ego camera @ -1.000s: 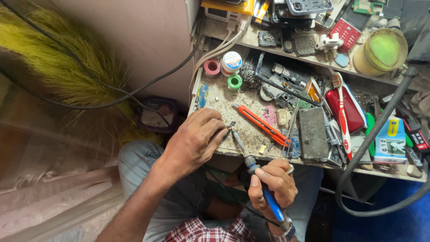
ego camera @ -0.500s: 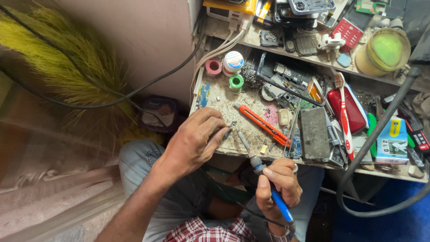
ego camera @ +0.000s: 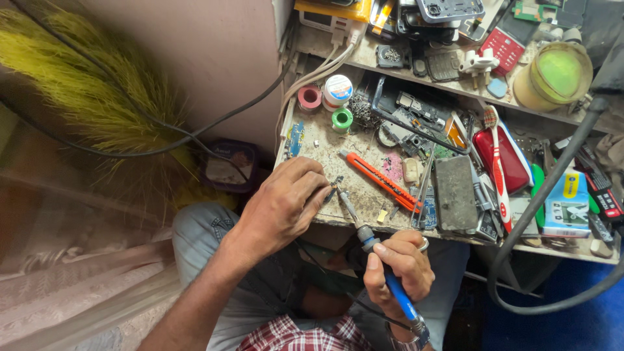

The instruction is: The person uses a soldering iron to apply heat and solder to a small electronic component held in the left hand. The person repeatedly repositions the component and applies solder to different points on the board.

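Head view: cluttered worktop [ego camera: 325,140].
Left hand [ego camera: 283,208]: pinched a small part [ego camera: 336,182].
Right hand [ego camera: 398,263]: gripped the soldering iron [ego camera: 370,244], drawn slightly lower than before, tip beside the part.

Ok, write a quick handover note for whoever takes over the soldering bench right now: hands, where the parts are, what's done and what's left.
Right hand: gripping the blue-handled soldering iron, tip angled down to the small part at the bench's front edge.
Left hand: fingertips pinching that small part against the worn bench top.
Nearby: orange utility knife just right of the tip, grey phone body beyond it, small tape rolls at the back.
Done: part held in place, iron brought to it.
Left: whether the joint is finished is too small to tell; the iron is not yet set down.
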